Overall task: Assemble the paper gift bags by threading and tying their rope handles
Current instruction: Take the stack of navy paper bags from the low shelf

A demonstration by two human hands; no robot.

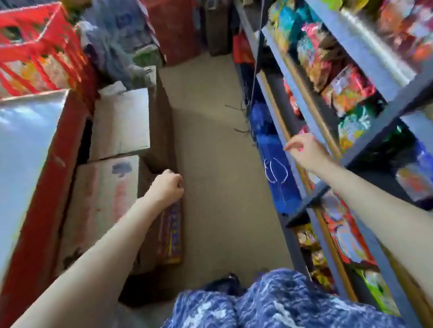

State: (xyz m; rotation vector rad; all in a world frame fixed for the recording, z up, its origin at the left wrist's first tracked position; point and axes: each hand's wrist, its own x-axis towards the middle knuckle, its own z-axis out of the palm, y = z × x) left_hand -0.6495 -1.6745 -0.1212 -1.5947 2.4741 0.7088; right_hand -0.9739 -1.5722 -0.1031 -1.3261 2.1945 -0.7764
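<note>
A person stands in a narrow aisle floored with beige carpet (210,164), both bare arms stretched forward. The left hand (166,187) hangs over the edge of a worn brown cardboard box (103,200), its fingers curled into a loose fist with nothing visible inside them. The right hand (304,151) reaches toward the grey metal shelving rack (379,123) on the right, fingers relaxed and slightly bent, gripping nothing. Just left of that hand, a row of blue paper gift bags (275,158) stands on the floor against the foot of the rack; the nearest one shows thin white rope handles (276,171) looped against its face. The image is blurred, so finer detail of the bags cannot be made out. The rack's shelves hold bright packaged goods (348,92). On the left sits a second cardboard box (122,122), a large red-sided carton with a glossy white top (14,168), and above it a red plastic crate (22,50). The person's blue-and-white patterned garment (262,314) fills the bottom of the view.
</note>
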